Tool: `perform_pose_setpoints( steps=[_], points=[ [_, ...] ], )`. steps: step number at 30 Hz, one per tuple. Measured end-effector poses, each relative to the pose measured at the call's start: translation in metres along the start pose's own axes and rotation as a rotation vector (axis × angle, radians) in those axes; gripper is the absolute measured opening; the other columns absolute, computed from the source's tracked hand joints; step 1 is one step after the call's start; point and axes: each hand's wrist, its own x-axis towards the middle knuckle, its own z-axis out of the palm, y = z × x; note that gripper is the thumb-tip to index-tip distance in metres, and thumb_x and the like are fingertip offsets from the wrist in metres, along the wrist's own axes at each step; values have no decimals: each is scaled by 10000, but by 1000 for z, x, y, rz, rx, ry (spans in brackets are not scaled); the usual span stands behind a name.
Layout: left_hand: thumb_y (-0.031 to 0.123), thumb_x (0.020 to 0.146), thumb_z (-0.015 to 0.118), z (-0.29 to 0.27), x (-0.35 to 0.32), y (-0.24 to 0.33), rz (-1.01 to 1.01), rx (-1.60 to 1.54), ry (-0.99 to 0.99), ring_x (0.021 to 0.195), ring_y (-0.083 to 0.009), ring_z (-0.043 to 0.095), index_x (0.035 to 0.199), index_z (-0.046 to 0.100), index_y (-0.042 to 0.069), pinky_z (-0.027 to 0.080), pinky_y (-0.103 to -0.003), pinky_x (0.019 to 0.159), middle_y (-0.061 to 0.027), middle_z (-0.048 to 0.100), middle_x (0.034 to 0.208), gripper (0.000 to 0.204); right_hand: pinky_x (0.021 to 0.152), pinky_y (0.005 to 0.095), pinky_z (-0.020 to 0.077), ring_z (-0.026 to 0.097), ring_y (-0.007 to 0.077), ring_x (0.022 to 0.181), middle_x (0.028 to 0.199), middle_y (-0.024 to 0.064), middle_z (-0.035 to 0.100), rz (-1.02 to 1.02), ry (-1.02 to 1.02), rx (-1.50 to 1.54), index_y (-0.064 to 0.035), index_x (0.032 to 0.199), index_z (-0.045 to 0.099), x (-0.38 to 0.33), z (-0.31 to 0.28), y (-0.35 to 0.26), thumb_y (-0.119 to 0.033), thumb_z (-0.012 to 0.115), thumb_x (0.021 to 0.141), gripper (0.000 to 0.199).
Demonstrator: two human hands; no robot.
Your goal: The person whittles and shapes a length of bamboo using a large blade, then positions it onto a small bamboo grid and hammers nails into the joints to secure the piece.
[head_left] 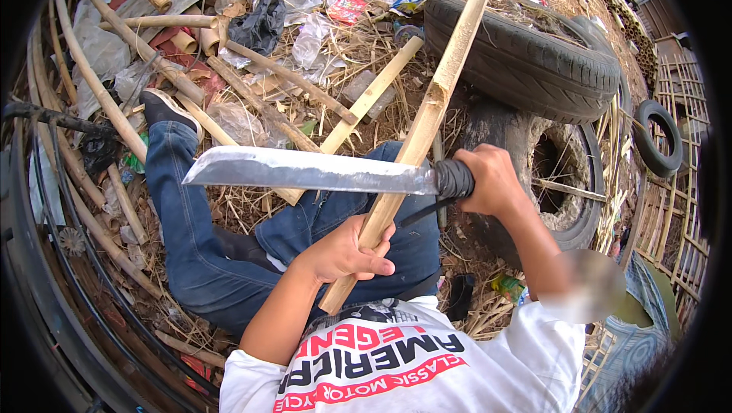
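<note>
Left grip (354, 249) is curled around the lower part of a long wooden stick (427, 131), which slants upward to the right; right grip (488, 176) is clenched on the black handle (453, 179) of a big knife (305, 171), right of the stick; the knife crosses above the stick, tip to its left, contact unclear; a tyre (534, 58) sits right of the stick's upper end; a black bag (259, 25) lies left of it.

Left of the left hand (347, 251) lies open room; ahead, the machete (305, 171) and bamboo strip (446, 81) bar passage.
</note>
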Motion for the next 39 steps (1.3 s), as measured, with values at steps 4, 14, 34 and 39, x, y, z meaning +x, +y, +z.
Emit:
perform_pose_setpoints(
  steps=[4,14,34,39],
  points=[
    [-10,726,808,-1,7,0,-42,13,117,496,-18,300,944,423,115,239,-210,429,64,363,637,460,682,466,518,635,397,698,670,163,632,139,25,-76,-69,820,641,-3,1,7,-152,758,510,341],
    [-33,761,769,10,16,11,16,23,124,503,-22,290,1006,429,98,252,-206,427,67,333,631,439,674,465,507,631,396,716,718,169,654,152,83,-126,-86,811,628,3,-4,14,-130,747,544,296],
    [0,735,804,4,1,7,-45,-53,119,527,-19,297,1122,452,84,256,-199,438,70,322,669,529,696,429,509,628,342,716,715,108,653,146,169,-288,-70,851,600,8,-7,26,-92,760,496,390],
    [38,710,832,12,-10,8,-39,-96,130,523,-17,301,1171,438,87,259,-199,440,67,330,672,608,686,443,495,623,354,711,710,128,646,116,288,-400,-76,857,589,9,-5,49,-87,746,511,380]
  ],
)
